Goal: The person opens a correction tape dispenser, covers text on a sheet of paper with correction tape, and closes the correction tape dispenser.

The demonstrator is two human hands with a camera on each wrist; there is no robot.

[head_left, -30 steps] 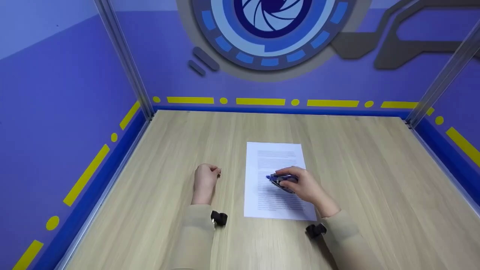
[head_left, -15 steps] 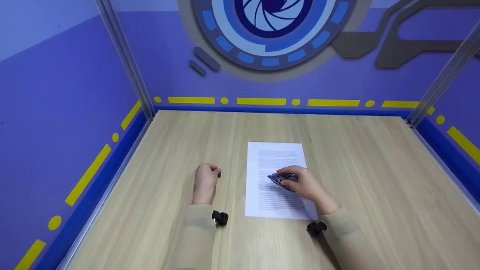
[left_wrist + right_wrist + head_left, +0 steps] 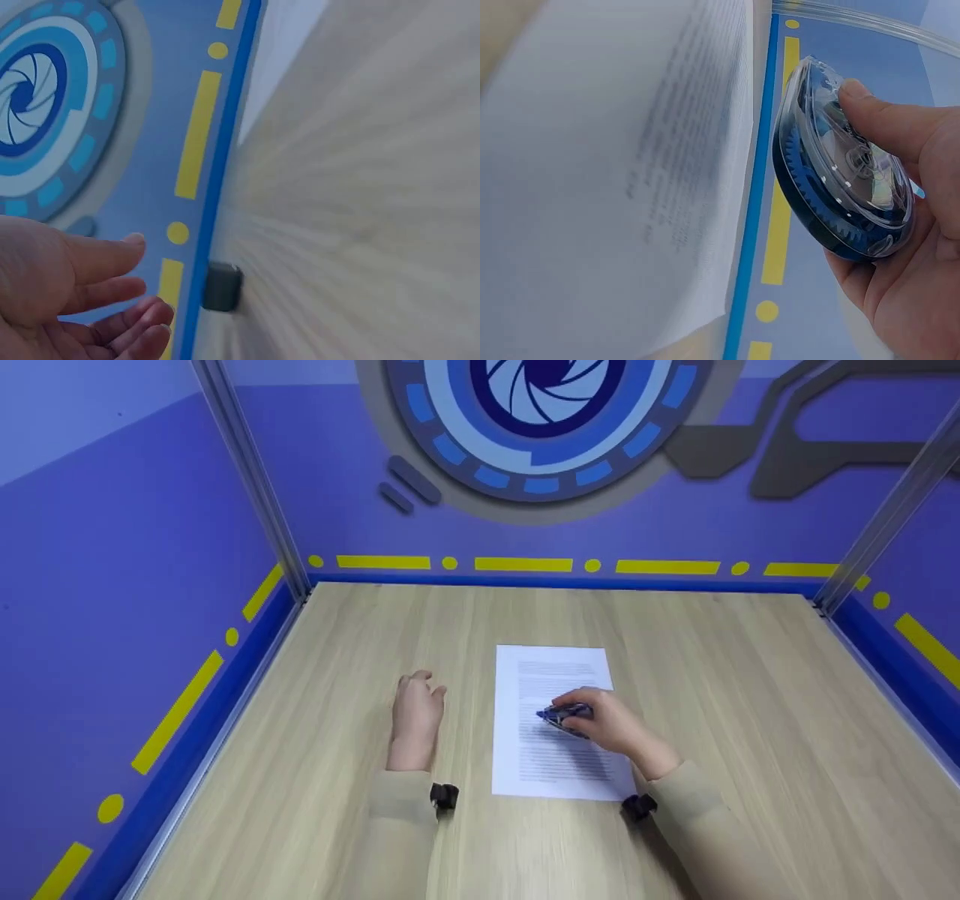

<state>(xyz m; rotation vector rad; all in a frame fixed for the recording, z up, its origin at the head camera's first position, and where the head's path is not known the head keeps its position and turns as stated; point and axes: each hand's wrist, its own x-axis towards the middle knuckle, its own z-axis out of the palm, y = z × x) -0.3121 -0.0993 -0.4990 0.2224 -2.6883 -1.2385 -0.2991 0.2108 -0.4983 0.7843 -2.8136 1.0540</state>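
My right hand [image 3: 619, 725] pinches a correction tape dispenser [image 3: 566, 718] with a clear case and blue gears. The right wrist view shows the dispenser [image 3: 844, 165] between thumb and fingers, apart from the sheet. Under that hand a printed sheet of paper [image 3: 510, 750] lies flat on the table. To the sheet's left, my left hand [image 3: 417, 712] has loosened fingers with nothing held between them. In the left wrist view, a small dark cap-like piece [image 3: 223, 286] is on the table just beyond the left fingertips [image 3: 156, 337]; the hand hides it in the head view.
The wooden table [image 3: 712, 675] is bounded by blue panels [image 3: 150, 547] at the back and sides, with metal posts [image 3: 255, 472] at the corners. A black wrist camera [image 3: 444, 797] sits on the left sleeve, another camera [image 3: 639, 808] on the right.
My left hand has let go of the small dark piece; its fingers have loosened and extended forward. The right hand has barely moved, still gripping the correction tape dispenser above the sheet.
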